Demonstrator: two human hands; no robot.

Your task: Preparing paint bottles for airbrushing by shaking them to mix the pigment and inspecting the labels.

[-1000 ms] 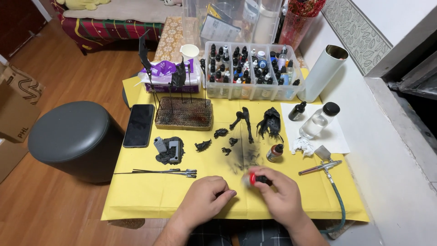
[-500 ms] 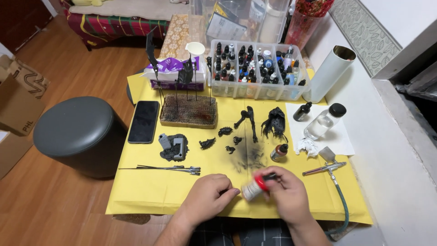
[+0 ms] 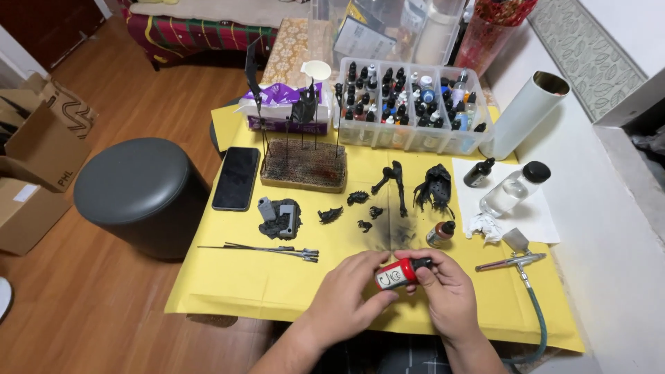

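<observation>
Nearest, held over the near edge of the yellow tabletop (image 3: pixel 228 291): a small red bottle (image 3: pixel 396 274), lying sideways between both hands. Left hand (image 3: pixel 344 296) grasping its base end, thumb and fingers wrapped under the label. Right hand (image 3: pixel 447 291) pinching its black cap, fingers closed on it.

Just beyond, to the left: thin metal tools (image 3: pixel 277 249) laid flat. To the right: an airbrush (image 3: pixel 511 262) with a green hose, and a small brown bottle (image 3: pixel 439 233) standing beside a dark sprayed patch.

Farther in: black model parts (image 3: pixel 388 190) scattered mid-tabletop, a grey-and-black piece (image 3: pixel 279 218) left of them, a dark phone (image 3: pixel 236 177) at the left edge. On white paper to the right: a clear bottle (image 3: pixel 514 188) lying down.

Farthest: a stand (image 3: pixel 305 165) with parts on sticks, a clear box of paint bottles (image 3: pixel 412 111), a white roll (image 3: pixel 524 115) leaning right.

Off the tabletop, left: a grey stool (image 3: pixel 135 190).
</observation>
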